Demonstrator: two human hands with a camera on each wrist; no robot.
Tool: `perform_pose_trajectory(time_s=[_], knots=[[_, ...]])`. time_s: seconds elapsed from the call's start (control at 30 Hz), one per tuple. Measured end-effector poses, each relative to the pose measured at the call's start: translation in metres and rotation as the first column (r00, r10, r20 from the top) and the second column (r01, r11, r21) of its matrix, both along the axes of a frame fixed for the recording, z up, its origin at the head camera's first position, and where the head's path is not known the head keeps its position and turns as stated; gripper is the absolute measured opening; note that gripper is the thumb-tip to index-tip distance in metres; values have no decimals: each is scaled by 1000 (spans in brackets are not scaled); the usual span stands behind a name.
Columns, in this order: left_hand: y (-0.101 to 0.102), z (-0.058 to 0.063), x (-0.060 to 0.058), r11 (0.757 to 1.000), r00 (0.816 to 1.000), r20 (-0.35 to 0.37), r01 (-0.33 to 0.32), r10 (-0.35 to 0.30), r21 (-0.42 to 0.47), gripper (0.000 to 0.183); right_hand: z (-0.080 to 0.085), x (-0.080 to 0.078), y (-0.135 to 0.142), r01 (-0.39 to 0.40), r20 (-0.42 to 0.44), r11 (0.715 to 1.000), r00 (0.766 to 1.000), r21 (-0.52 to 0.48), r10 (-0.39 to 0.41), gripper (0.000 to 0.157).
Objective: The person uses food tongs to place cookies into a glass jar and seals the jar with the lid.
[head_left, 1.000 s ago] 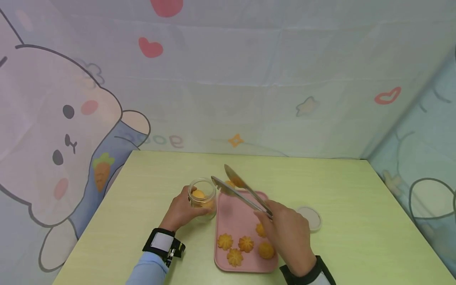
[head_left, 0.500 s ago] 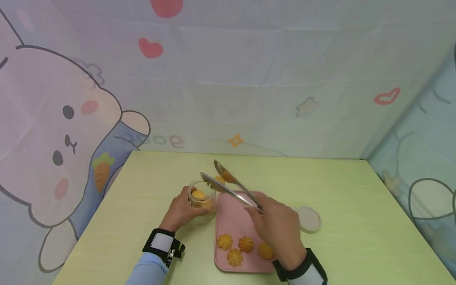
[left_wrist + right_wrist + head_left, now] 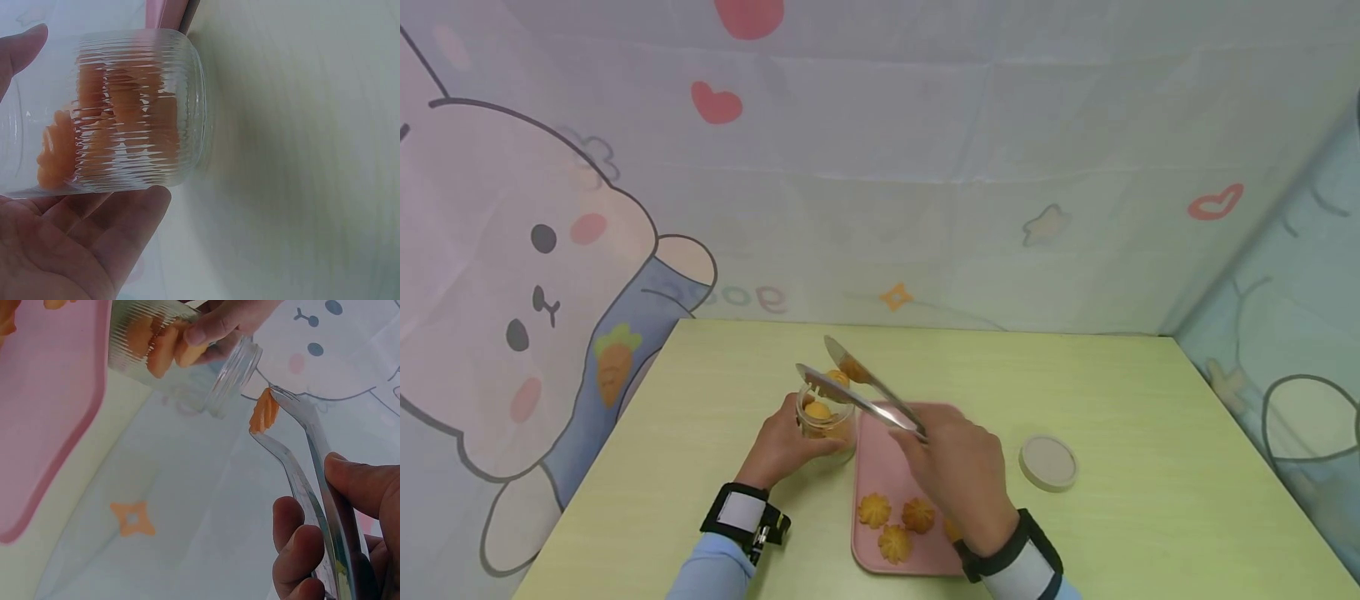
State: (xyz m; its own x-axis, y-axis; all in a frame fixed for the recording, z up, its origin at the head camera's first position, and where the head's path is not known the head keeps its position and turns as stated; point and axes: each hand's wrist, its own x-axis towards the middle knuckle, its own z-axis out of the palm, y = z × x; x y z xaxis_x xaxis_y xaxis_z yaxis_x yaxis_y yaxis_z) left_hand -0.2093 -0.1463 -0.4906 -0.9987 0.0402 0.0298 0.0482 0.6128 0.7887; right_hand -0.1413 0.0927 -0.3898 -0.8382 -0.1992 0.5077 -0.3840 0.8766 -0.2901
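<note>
My left hand (image 3: 790,442) grips a clear glass jar (image 3: 134,112) with a ribbed lower wall, thumb on one side and fingers on the other. Several golden cookies (image 3: 164,350) are stacked inside it. In my right hand (image 3: 958,471) are metal tongs (image 3: 880,404), gripped between thumb and fingers. A single fluted cookie (image 3: 264,411) is pinched between the tong tips, just beyond the jar's mouth in the right wrist view. Seen from the head, the tong tips overlap the jar's rim.
Beside the jar lies a pink tray (image 3: 880,462) bearing several flower-shaped cookies (image 3: 895,543), partly covered by the right hand. A round pale lid (image 3: 1048,462) rests on the light table (image 3: 1150,417) to the right. A printed cloth (image 3: 925,167) hangs behind the table.
My right hand has carried the tongs and cookie leftward, from above the tray's far end to the jar's mouth. The left hand and jar have stayed in place.
</note>
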Motion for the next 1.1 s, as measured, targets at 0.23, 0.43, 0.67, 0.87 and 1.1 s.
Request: perform_pose_trajectory(time_s=[0.23, 0.43, 0.67, 0.87, 1.1], knots=[[0, -1, 0, 1000, 1000, 0, 3, -3, 3, 99, -2, -1, -5, -20, 56, 1000, 998, 0, 20, 34], [0, -1, 0, 1000, 1000, 0, 4, -4, 8, 99, -6, -3, -8, -18, 26, 1000, 999, 23, 18, 35], [-1, -3, -1, 1000, 1000, -7, 3, -3, -5, 98, -9, -5, -6, 21, 72, 1000, 997, 7, -21, 33], [-2, -1, 0, 1000, 1000, -6, 0, 0, 0, 96, -8, -5, -3, 28, 70, 1000, 997, -6, -28, 35], [-2, 0, 0, 1000, 1000, -1, 1, -1, 5, 95, -9, -4, -2, 19, 63, 1000, 998, -20, -18, 36]])
